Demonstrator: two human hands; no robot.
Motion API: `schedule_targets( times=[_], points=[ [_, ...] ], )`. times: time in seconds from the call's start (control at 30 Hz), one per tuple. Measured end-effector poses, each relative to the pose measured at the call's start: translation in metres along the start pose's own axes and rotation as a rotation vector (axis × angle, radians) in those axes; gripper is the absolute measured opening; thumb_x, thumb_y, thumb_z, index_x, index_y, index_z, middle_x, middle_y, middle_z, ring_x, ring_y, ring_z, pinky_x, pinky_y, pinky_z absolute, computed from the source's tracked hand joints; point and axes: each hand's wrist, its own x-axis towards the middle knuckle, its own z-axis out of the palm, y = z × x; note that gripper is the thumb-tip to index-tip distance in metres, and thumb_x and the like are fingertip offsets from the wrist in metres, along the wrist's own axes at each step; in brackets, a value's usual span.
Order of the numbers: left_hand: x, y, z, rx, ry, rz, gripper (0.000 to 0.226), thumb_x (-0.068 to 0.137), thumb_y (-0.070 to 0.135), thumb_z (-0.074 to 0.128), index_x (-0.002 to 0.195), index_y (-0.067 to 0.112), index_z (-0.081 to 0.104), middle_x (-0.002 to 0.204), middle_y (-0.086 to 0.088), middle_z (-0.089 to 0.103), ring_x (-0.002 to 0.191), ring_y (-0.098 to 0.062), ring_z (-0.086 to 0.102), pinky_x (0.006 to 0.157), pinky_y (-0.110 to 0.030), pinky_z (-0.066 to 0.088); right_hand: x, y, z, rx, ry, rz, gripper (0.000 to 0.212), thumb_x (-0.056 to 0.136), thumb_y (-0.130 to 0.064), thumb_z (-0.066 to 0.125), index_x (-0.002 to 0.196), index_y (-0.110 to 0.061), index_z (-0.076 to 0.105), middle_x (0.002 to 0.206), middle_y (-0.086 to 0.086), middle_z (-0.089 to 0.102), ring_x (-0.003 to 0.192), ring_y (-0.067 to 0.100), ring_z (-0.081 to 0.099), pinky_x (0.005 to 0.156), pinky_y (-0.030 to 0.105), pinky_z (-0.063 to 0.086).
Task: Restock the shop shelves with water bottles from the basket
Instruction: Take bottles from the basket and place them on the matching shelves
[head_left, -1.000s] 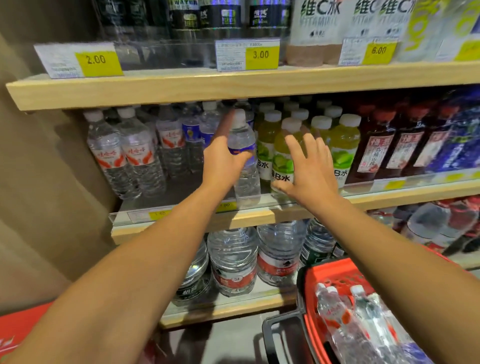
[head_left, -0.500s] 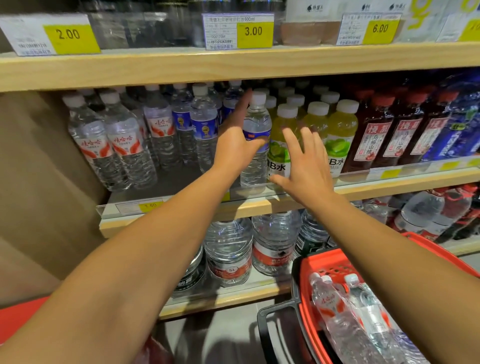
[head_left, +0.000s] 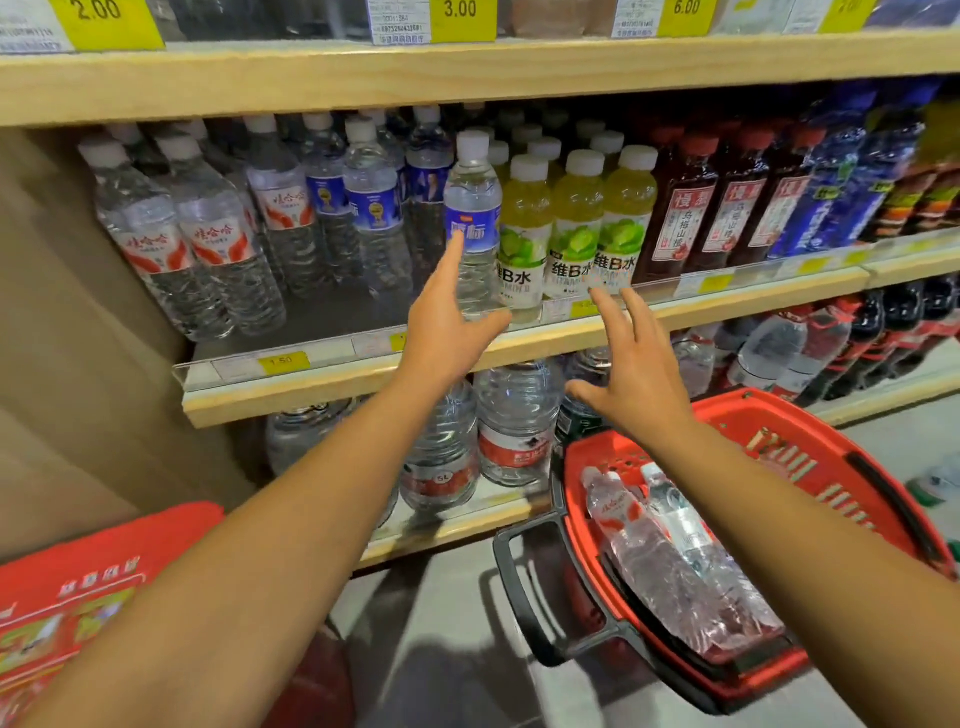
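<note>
1. Fingers straight and spread, the left hand (head_left: 447, 332) has let go of the blue-label water bottle (head_left: 471, 218); half a second ago its thumb and fingers were wrapped round that bottle, and now only a fingertip reaches as far as the label, and whether it touches cannot be told.
2. The right hand (head_left: 636, 379) is also released, fingers fanned and holding nothing; it has drawn back from the lime-green drink bottles (head_left: 571, 244) toward the near edge of the shelf.
3. The bottle stands upright by itself on the middle shelf (head_left: 322, 382), at the right end of the water row, just beside the green drinks.
4. Judged from this, one placement is done and both hands are free for the next.
5. Below right, the red basket (head_left: 810, 457) holds more water bottles (head_left: 670, 561) lying on their sides, so restocking is not finished.
6. Bare shelf shows in front of the other blue-label bottles to the left.
</note>
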Motion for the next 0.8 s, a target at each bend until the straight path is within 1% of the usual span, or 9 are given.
schedule_targets(
  times=[0.07, 0.17, 0.3, 0.37, 0.4, 0.53, 0.67, 0.73, 0.8],
  points=[
    [-0.028, 0.000, 0.018, -0.007, -0.043, -0.030, 0.095, 0.083, 0.026, 0.078, 0.158, 0.027, 0.019, 0.157, 0.003, 0.036, 0.140, -0.015, 0.040, 0.113, -0.035, 0.037, -0.025, 0.018, -0.003, -0.006, -0.038, 0.045, 0.105, 0.072, -0.038, 0.083, 0.154, -0.026, 0.019, 0.160, 0.011, 0.015, 0.145, 0.032, 0.019, 0.116, 0.049, 0.024],
    [-0.068, -0.001, 0.055, -0.009, -0.138, -0.081, 0.090, 0.085, 0.029, 0.077, 0.157, 0.028, 0.022, 0.148, 0.003, 0.045, 0.117, -0.012, 0.055, 0.093, -0.024, 0.040, -0.058, 0.054, -0.008, 0.008, -0.108, 0.122, 0.104, 0.074, -0.038, 0.082, 0.155, -0.026, 0.018, 0.160, 0.010, 0.015, 0.145, 0.033, 0.019, 0.116, 0.048, 0.026],
    [-0.112, 0.001, 0.114, -0.016, -0.227, -0.110, 0.086, 0.085, 0.024, 0.078, 0.155, 0.020, 0.029, 0.154, -0.003, 0.040, 0.138, -0.013, 0.039, 0.096, -0.004, 0.031, -0.099, 0.117, -0.015, 0.019, -0.164, 0.185, 0.098, 0.077, -0.041, 0.079, 0.154, -0.023, 0.020, 0.159, 0.012, 0.019, 0.145, 0.032, 0.021, 0.116, 0.048, 0.026],
    [-0.129, 0.003, 0.141, -0.002, -0.258, -0.132, 0.084, 0.084, 0.026, 0.078, 0.154, 0.022, 0.032, 0.154, -0.003, 0.042, 0.139, -0.015, 0.040, 0.107, -0.018, 0.035, -0.115, 0.150, -0.017, 0.038, -0.189, 0.203, 0.096, 0.077, -0.040, 0.079, 0.153, -0.019, 0.024, 0.157, 0.014, 0.023, 0.143, 0.034, 0.024, 0.115, 0.048, 0.026],
    [-0.135, 0.005, 0.154, 0.013, -0.257, -0.143, 0.083, 0.083, 0.027, 0.079, 0.153, 0.023, 0.034, 0.151, -0.003, 0.045, 0.137, -0.017, 0.044, 0.106, -0.024, 0.037, -0.122, 0.168, -0.017, 0.048, -0.199, 0.206, 0.096, 0.077, -0.038, 0.080, 0.152, -0.016, 0.026, 0.156, 0.016, 0.025, 0.142, 0.034, 0.025, 0.116, 0.047, 0.026],
    [-0.145, 0.021, 0.199, 0.070, -0.236, -0.183, 0.079, 0.082, 0.025, 0.080, 0.150, 0.026, 0.040, 0.141, -0.001, 0.055, 0.118, -0.015, 0.059, 0.093, -0.023, 0.043, -0.144, 0.232, -0.018, 0.101, -0.215, 0.252, 0.093, 0.076, -0.036, 0.081, 0.151, -0.013, 0.029, 0.154, 0.016, 0.028, 0.142, 0.034, 0.026, 0.115, 0.043, 0.026],
    [-0.154, 0.037, 0.245, 0.071, -0.274, -0.234, 0.082, 0.080, 0.029, 0.080, 0.151, 0.022, 0.040, 0.143, -0.006, 0.054, 0.126, -0.021, 0.056, 0.104, -0.037, 0.047, -0.164, 0.279, -0.019, 0.186, -0.209, 0.265, 0.093, 0.074, -0.036, 0.083, 0.148, -0.007, 0.034, 0.149, 0.019, 0.036, 0.138, 0.033, 0.033, 0.115, 0.042, 0.029],
    [-0.158, 0.039, 0.266, 0.086, -0.278, -0.277, 0.084, 0.078, 0.033, 0.079, 0.151, 0.022, 0.039, 0.143, -0.005, 0.054, 0.124, -0.026, 0.057, 0.104, -0.042, 0.047, -0.174, 0.295, -0.022, 0.240, -0.211, 0.268, 0.091, 0.074, -0.035, 0.083, 0.147, -0.008, 0.035, 0.148, 0.015, 0.037, 0.133, 0.024, 0.038, 0.112, 0.026, 0.029],
    [-0.160, 0.042, 0.285, 0.134, -0.274, -0.294, 0.082, 0.081, 0.026, 0.080, 0.151, 0.020, 0.038, 0.146, -0.005, 0.051, 0.126, -0.026, 0.055, 0.105, -0.039, 0.045, -0.181, 0.308, -0.025, 0.304, -0.230, 0.301, 0.089, 0.075, -0.032, 0.083, 0.148, -0.012, 0.035, 0.151, 0.009, 0.034, 0.130, 0.014, 0.040, 0.106, 0.010, 0.023]
  ],
)
